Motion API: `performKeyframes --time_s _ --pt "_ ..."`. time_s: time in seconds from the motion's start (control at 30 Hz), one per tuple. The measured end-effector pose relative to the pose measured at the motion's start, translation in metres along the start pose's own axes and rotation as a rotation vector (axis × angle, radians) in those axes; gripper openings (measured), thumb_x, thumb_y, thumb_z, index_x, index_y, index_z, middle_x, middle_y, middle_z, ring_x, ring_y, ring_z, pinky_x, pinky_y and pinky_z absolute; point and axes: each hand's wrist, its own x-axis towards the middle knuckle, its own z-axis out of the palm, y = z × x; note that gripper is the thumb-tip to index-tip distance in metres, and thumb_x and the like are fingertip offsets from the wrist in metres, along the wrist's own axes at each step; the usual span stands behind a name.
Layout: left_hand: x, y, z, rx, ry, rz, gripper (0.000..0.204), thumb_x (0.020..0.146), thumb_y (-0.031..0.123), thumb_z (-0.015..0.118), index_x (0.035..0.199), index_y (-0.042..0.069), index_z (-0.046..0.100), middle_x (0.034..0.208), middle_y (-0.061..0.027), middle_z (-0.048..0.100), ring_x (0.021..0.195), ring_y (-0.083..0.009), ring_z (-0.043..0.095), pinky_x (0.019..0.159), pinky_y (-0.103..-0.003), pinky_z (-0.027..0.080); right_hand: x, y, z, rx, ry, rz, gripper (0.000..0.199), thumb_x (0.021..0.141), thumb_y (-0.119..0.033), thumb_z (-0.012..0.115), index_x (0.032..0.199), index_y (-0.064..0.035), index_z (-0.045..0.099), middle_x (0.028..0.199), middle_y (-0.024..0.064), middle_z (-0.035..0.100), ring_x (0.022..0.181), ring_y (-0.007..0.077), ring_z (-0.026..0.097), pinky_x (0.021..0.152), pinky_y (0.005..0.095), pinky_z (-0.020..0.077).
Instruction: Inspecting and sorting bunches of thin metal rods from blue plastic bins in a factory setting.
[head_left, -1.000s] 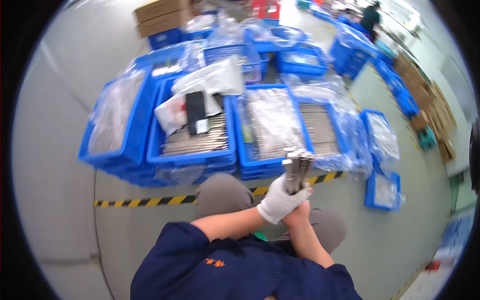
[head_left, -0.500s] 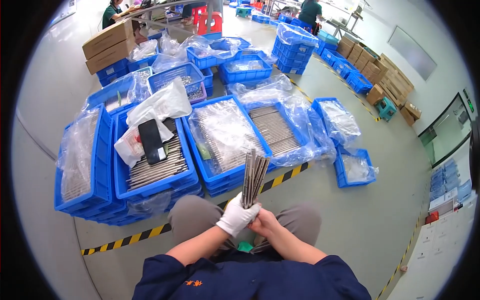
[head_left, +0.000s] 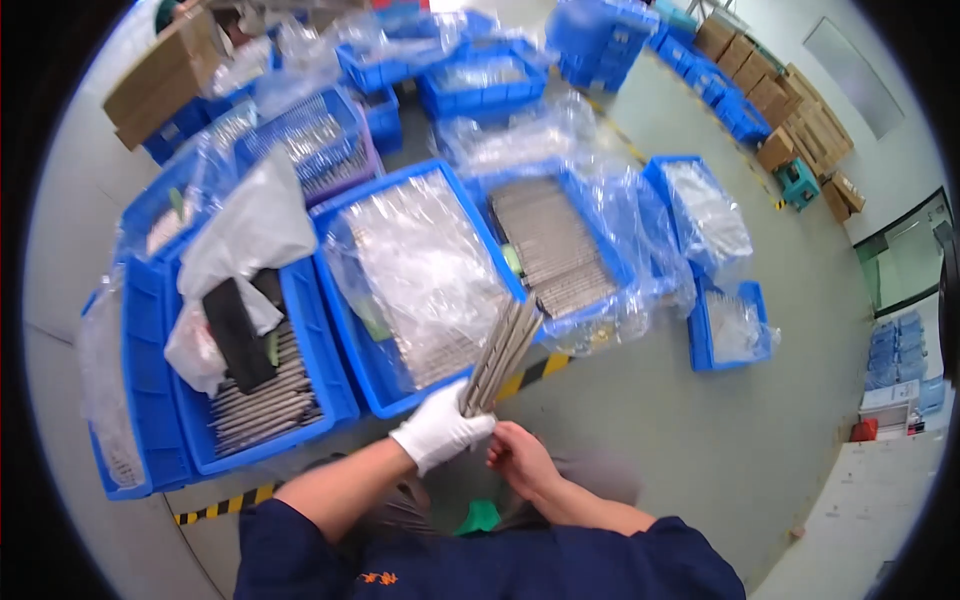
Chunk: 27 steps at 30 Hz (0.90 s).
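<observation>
A bundle of thin grey metal rods leans up and to the right, its top ends in front of the blue bins. My left hand, in a white glove, is closed round the bundle's lower end. Just right of the glove, my bare right hand has its fingers curled together near the rods' bottom ends. Whether those fingers hold anything is hidden. Beyond the bundle stands a blue bin with rods under clear plastic. The blue bin to its right holds rows of similar rods.
At the left, a black phone-like object and white plastic bag lie on another rod-filled bin. Striped floor tape passes under the bins. Two smaller bins stand at the right. Cardboard boxes are stacked far left.
The rod bundle has moved a little left and tilts more to the right. My right hand has drawn slightly apart from the gloved left hand. The whole view has shifted and tilted.
</observation>
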Motion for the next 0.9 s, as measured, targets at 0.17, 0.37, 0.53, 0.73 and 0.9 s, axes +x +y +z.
performKeyframes --time_s 0.17,0.37,0.53,0.73,0.9 --pt "0.045 0.017 -0.016 0.074 0.03 0.104 0.044 0.068 0.017 0.06 0.106 -0.001 0.047 0.089 -0.0168 0.057 0.08 -0.0187 0.054 0.073 -0.03 0.043 0.048 -0.002 0.002 -0.401 -0.081 0.044 0.012 0.079 -0.015 0.046 0.082 -0.0058 0.053 0.057 0.0005 0.048 0.052 0.0097 0.048 0.051 0.0232 0.0398" --pt "0.035 0.095 0.006 0.028 -0.064 0.101 0.049 0.067 0.025 0.06 0.108 0.003 0.048 0.084 -0.0165 0.058 0.076 -0.0243 0.056 0.07 -0.033 0.044 0.068 0.035 -0.058 -0.792 0.035 0.403 0.025 0.076 -0.007 0.043 0.1 -0.0019 0.051 0.069 0.0087 0.054 0.057 0.0193 0.054 0.054 0.032 0.0456" --pt "-0.04 0.121 -0.049 0.146 0.13 -0.031 0.053 0.067 0.027 0.06 0.109 -0.002 0.046 0.087 -0.0145 0.058 0.08 -0.0177 0.054 0.072 -0.031 0.043 -0.003 -0.074 -0.002 -0.374 0.062 0.371 0.01 0.076 -0.014 0.054 0.069 -0.0064 0.052 0.051 0.0041 0.047 0.045 0.0175 0.048 0.044 0.0316 0.0418" --pt "-0.185 0.166 -0.104 -0.093 0.504 -0.398 0.041 0.067 0.026 0.058 0.101 0.004 0.05 0.073 -0.0092 0.057 0.057 -0.0166 0.054 0.054 -0.029 0.045 -0.065 -0.206 0.023 -0.582 0.51 0.242 0.006 0.073 -0.012 0.054 0.074 -0.0087 0.048 0.048 0.0005 0.035 0.04 0.0135 0.034 0.039 0.0278 0.0329" --pt "-0.297 0.172 -0.123 -0.417 0.856 -0.549 0.028 0.069 0.02 0.057 0.092 0.008 0.046 0.056 -0.0022 0.047 0.038 -0.0092 0.042 0.033 -0.025 0.034 -0.114 -0.242 0.061 -0.854 0.542 0.291 0.007 0.074 -0.013 0.053 0.074 -0.0076 0.048 0.048 0.0006 0.034 0.041 0.0133 0.036 0.039 0.0278 0.0335"
